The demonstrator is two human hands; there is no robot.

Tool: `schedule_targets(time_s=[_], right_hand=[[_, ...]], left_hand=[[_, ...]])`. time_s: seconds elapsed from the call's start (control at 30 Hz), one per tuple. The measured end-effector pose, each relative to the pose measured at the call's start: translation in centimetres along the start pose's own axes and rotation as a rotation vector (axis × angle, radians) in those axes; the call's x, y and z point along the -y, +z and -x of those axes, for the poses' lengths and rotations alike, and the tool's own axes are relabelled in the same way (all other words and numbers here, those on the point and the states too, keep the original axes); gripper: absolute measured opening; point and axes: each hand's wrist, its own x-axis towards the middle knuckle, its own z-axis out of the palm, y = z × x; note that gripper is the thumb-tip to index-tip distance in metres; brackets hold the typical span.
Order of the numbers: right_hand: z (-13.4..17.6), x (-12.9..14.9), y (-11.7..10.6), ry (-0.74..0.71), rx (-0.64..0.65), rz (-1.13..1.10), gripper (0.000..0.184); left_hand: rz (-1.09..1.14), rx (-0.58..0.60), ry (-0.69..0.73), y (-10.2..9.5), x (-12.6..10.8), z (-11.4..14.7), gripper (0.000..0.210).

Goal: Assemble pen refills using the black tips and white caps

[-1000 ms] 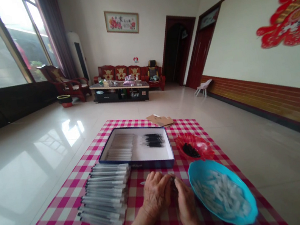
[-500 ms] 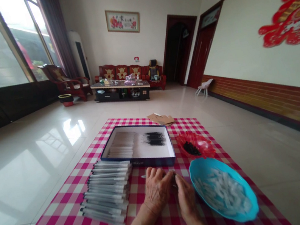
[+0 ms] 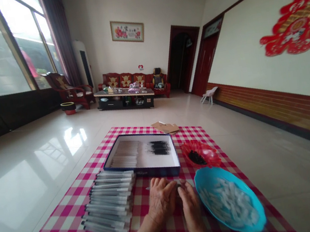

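Note:
My left hand (image 3: 162, 201) is closed around a pen (image 3: 148, 189), whose pale pointed end sticks out to the left of the knuckles. Close beside it, my right hand (image 3: 190, 201) has its fingers curled and its thumb pressed at the pen's other end. A small dark part shows between the two hands; its exact shape is hidden. To the left lies a row of capped clear pens (image 3: 107, 203) with dark ends. Just right of my right hand stands a blue bowl (image 3: 262, 213) holding many translucent white caps (image 3: 231, 202).
Behind my hands is a shallow box (image 3: 158, 169) with clear tubes (image 3: 126, 154) and black-tipped refills (image 3: 159, 147). A red petal-edged bowl (image 3: 211, 154) holds small black pieces (image 3: 197, 157). Brown cardboard (image 3: 165, 127) lies at the far edge of the checked tablecloth (image 3: 64, 230).
The head view has tilted up slightly, so everything sits a little lower. My right fingers have shifted and curl more over the pen's end; my left hand keeps its hold.

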Motion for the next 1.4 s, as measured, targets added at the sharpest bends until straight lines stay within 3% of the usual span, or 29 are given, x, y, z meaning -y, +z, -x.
schedule_targets(time_s=[0.2,0.6,0.73,1.0,1.4], right_hand=[[0.1,0.2,-0.1,0.005,0.060,-0.020,0.028],[-0.3,0.6,0.2,-0.007,0.010,0.117,0.038],[-0.3,0.6,0.5,-0.052,-0.008,0.185,0.044],[-0.4,-0.2,-0.2,-0.047,0.074,0.020,0.030],[-0.4,1.6,-0.2,-0.084,0.059,0.196,0.037]], left_hand=[[0.004,0.014,-0.013,-0.1,-0.1,0.1,0.026],[-0.030,0.017,0.068,-0.8,-0.3,-0.1,0.026],[-0.013,0.011,0.031,-0.8,-0.1,0.0,0.025],[-0.006,0.009,-0.039,-0.5,0.4,0.0,0.024],[-0.014,0.019,0.005,-0.9,0.0,-0.1,0.026]])
